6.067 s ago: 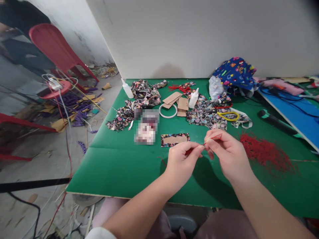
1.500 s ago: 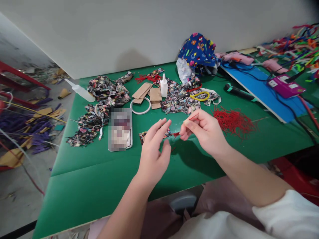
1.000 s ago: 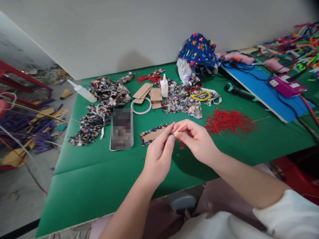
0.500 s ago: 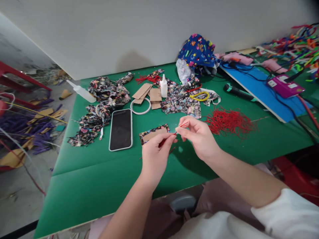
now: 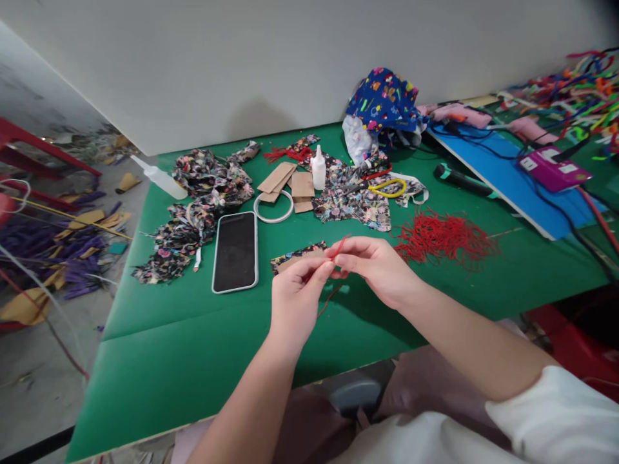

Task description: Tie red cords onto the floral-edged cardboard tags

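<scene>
My left hand (image 5: 294, 303) and my right hand (image 5: 374, 267) meet above the green table (image 5: 193, 335), fingertips pinched together on a thin red string (image 5: 333, 252). One end of the string pokes up between the fingers, and a loose tail hangs below them. Just behind my hands lies a small cardboard rectangle edged with floral fabric (image 5: 294, 258). To the right of my right hand a heap of red strings (image 5: 445, 235) is spread on the table.
A phone (image 5: 235, 250) lies face up left of my hands. Behind are floral fabric scraps (image 5: 203, 193), cardboard pieces (image 5: 285, 180), a white ring (image 5: 273, 207), two glue bottles (image 5: 318, 169), scissors (image 5: 382, 185), a blue fabric bag (image 5: 384, 100) and a blue board (image 5: 512, 180) with cables.
My left hand was open 1.5 s ago; it has since closed on the string beside my right hand. Both hands now pinch closer together, slightly further from me.
</scene>
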The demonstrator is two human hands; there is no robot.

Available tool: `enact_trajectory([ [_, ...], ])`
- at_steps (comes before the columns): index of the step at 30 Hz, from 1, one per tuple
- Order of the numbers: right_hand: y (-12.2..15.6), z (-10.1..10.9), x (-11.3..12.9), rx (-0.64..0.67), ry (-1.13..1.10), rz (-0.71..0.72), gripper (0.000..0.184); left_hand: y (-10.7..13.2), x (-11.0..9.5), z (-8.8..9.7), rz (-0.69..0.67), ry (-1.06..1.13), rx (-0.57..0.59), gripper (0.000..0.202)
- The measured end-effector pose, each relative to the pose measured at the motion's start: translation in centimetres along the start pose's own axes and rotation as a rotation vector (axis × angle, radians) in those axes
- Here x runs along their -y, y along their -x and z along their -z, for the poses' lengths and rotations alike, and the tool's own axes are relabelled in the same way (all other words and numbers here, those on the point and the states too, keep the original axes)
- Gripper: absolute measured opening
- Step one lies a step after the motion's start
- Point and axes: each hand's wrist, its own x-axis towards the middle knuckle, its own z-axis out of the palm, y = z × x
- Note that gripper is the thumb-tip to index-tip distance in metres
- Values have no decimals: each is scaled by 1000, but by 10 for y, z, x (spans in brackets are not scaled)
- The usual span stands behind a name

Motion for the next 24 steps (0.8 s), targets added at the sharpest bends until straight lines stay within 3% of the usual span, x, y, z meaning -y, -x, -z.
enact_trajectory([
  [7,0,-2,1,-147,155,90,11,0,0,0,5,-36,-30,16],
  [15,1,-1,1,-219,365,111,14,1,4,-2,-3,-18,-66,19],
  [24,1,-2,0,-220,439,103,15,0,6,-5,33,106,-140,19],
])
